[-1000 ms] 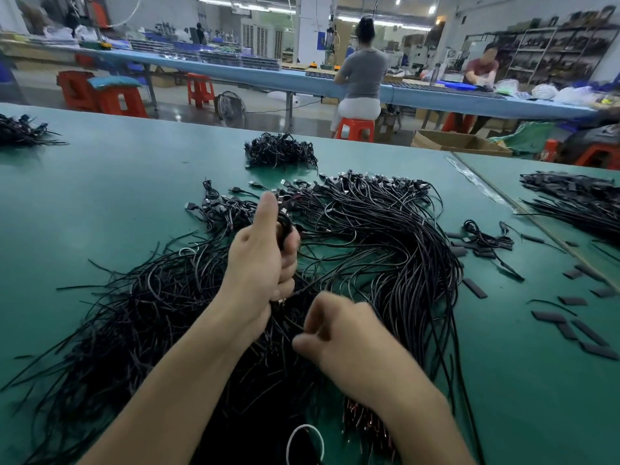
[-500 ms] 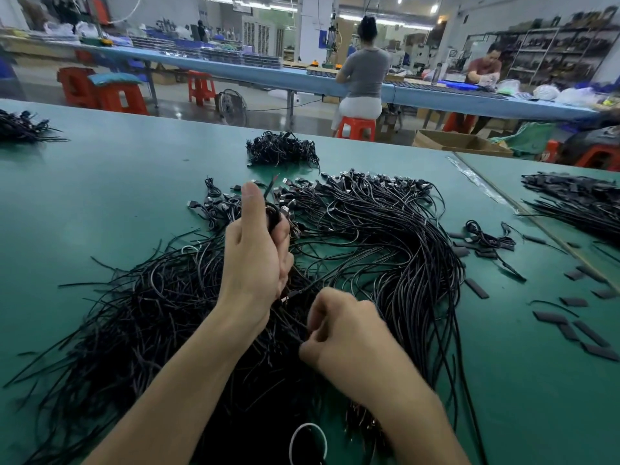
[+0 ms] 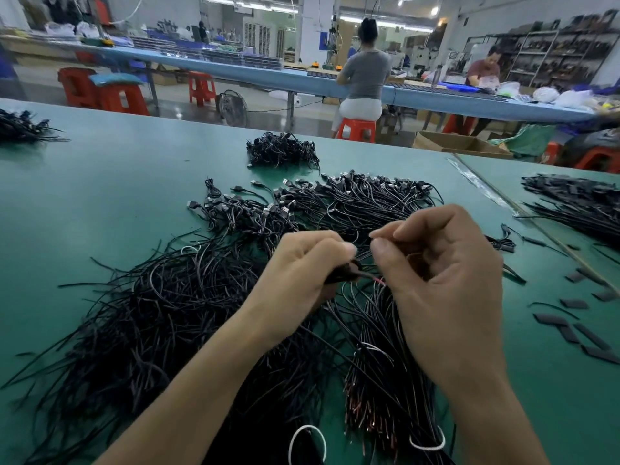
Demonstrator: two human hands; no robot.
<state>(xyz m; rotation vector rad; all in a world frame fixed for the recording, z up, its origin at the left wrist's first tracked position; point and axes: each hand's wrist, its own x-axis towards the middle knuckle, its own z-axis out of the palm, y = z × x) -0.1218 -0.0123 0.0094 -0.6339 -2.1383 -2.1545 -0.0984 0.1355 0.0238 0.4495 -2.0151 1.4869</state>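
At frame centre, the left hand (image 3: 302, 273) grips a thin black cable (image 3: 342, 275) in curled fingers. The right hand (image 3: 446, 283) pinches its bared reddish wire tip (image 3: 378, 280) above the glossy tangled cable heap (image 3: 188, 317).

red stool (image 3: 356, 129) under seated person (image 3: 365, 75) | floor fan (image 3: 232, 107) | cardboard box (image 3: 449, 143) beyond green table (image 3: 100, 196)

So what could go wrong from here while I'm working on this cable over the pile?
1. The left hand grips the cable right above the tangled pile; pulling it away may drag neighbouring cables along.
2. The right hand works close to the thin red wire at the cable's end; a hard tug might bend or break it.
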